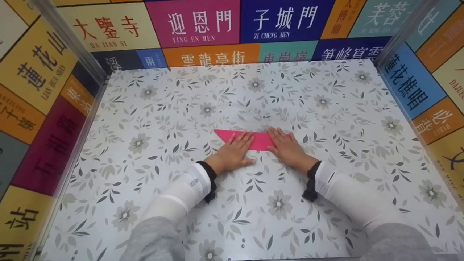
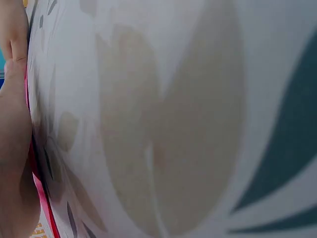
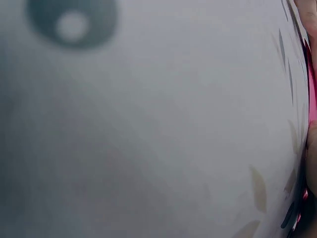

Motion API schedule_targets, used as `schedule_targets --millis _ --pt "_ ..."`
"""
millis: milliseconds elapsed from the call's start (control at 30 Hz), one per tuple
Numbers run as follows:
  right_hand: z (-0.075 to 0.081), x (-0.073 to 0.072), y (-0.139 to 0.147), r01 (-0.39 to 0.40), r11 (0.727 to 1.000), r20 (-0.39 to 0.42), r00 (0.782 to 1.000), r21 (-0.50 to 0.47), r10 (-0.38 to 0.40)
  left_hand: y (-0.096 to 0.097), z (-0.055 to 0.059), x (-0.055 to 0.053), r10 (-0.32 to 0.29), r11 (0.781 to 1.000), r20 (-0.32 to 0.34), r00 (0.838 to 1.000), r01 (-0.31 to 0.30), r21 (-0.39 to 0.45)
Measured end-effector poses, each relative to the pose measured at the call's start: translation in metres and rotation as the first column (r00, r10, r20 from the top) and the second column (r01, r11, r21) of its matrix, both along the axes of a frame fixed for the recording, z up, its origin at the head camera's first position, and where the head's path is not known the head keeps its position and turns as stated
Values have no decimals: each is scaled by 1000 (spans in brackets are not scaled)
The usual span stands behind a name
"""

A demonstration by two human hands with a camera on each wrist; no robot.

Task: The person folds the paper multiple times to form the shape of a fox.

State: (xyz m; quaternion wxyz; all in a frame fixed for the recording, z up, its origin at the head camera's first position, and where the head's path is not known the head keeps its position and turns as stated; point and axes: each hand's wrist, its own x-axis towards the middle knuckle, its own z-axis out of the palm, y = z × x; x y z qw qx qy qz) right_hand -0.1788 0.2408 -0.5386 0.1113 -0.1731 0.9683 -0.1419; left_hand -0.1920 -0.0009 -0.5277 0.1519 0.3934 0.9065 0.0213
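A folded piece of pink paper [image 1: 260, 141] lies flat on the table, its left end running to a sharp point. My left hand [image 1: 233, 152] rests on its left part with fingers extended and the thumb held out to the right. On the right part, my right hand [image 1: 286, 146] presses down with straight fingers, covering most of that end. In the left wrist view, a thin pink edge of the paper [image 2: 43, 203] shows beside the left hand [image 2: 15, 129]. The right wrist view catches a strip of the paper [image 3: 312, 94] at its right border.
The table [image 1: 174, 108] has a white covering printed with grey flowers and leaves. Upright panels with coloured blocks of writing stand behind it [image 1: 203, 25], and a left panel [image 1: 43, 108] and right panel [image 1: 417, 83] flank it.
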Motion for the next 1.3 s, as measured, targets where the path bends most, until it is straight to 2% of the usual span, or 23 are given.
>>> schedule_targets --millis 267,433,533,633,733,867,967,1133,1300 --pt "1 0 -3 -5 1000 13 1000 -1 5 -3 -6 -1 31 998 20 999 -30 -46" --pt "12 -2 -3 -10 999 63 998 -39 12 2 -6 -2 48 992 30 998 -44 -115" --pt "21 -3 -8 3 998 58 998 -68 1 2 -6 -1 56 991 34 998 -51 -127" --pt "26 -3 -16 13 996 19 1000 -94 -11 3 -3 1 63 990 29 998 -58 -127" --pt "23 -2 -23 -20 996 5 1000 -87 21 4 -1 3 75 989 17 997 -72 -128" --pt "13 -2 -24 -78 997 18 997 -15 78 8 1 7 103 988 15 995 -101 -120" --pt "9 -4 -22 -94 995 46 995 19 93 12 2 10 135 986 28 991 -131 -108" --pt "13 -11 -21 -104 995 91 990 3 103 15 4 13 199 977 52 979 -194 -87" --pt "14 -15 -23 -107 994 107 989 3 106 16 9 11 249 967 138 959 -237 -93"
